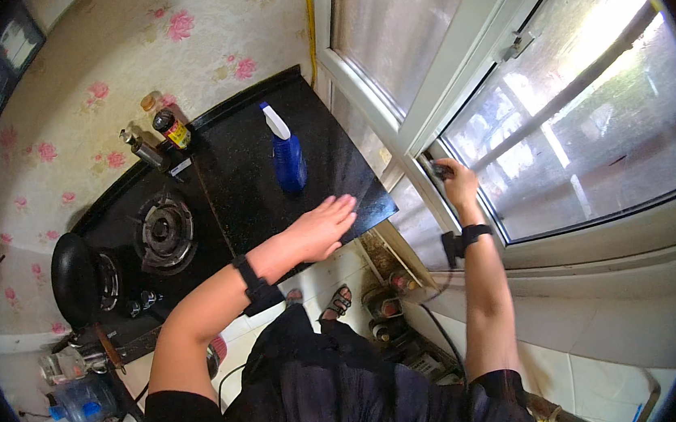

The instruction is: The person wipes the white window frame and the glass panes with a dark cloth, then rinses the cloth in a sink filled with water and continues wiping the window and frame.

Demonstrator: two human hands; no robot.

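Observation:
My left hand [323, 229] is spread flat, palm down, over the front right corner of the black countertop [247, 152]. It holds nothing, and whether it touches the surface I cannot tell. My right hand [462, 182] pinches a small dark object [441, 170], perhaps a scrubber or cloth, against the lower corner of the white window frame [424, 151]. The fingers partly hide that object. Farther back on the counter, a blue spray bottle [289, 162] with a white trigger head stands near the left hand. Glass panes [582, 145] fill the window beside the right hand.
A gas burner [162, 228] and a black wok [76, 279] occupy the counter's left part. Bottles [171, 129] stand along the papered wall. Jars [390, 308] sit low by my feet. Black cables [444, 335] hang near both arms. A water jug [85, 401] lies lower left.

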